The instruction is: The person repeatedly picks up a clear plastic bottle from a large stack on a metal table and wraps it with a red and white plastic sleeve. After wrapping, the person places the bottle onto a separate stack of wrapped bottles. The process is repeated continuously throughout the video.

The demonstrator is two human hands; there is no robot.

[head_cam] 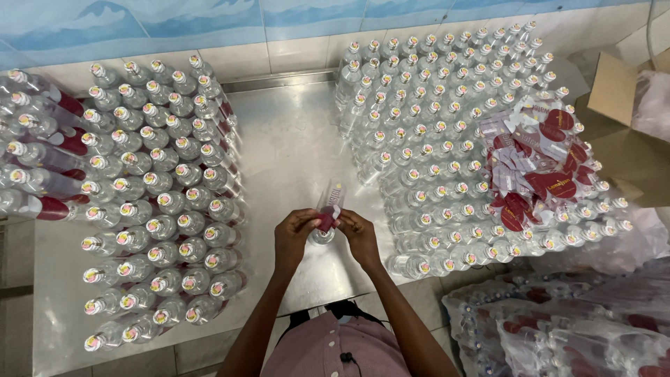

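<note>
My left hand [295,234] and my right hand [359,234] meet over a clear plastic bottle [322,237] standing on the steel table [286,146]. Between the fingers of both hands I hold a clear and red sleeve label [330,204], which sticks up above the bottle's top. A loose heap of the same red and clear labels [534,167] lies on top of the bottles at the right.
Several capped clear bottles [157,202] stand packed at the left, some with red labels at the far left [42,164]. A larger block of unlabelled bottles [433,126] fills the right. Shrink-wrapped bottle packs [572,328] lie at lower right, a cardboard box [614,87] at upper right.
</note>
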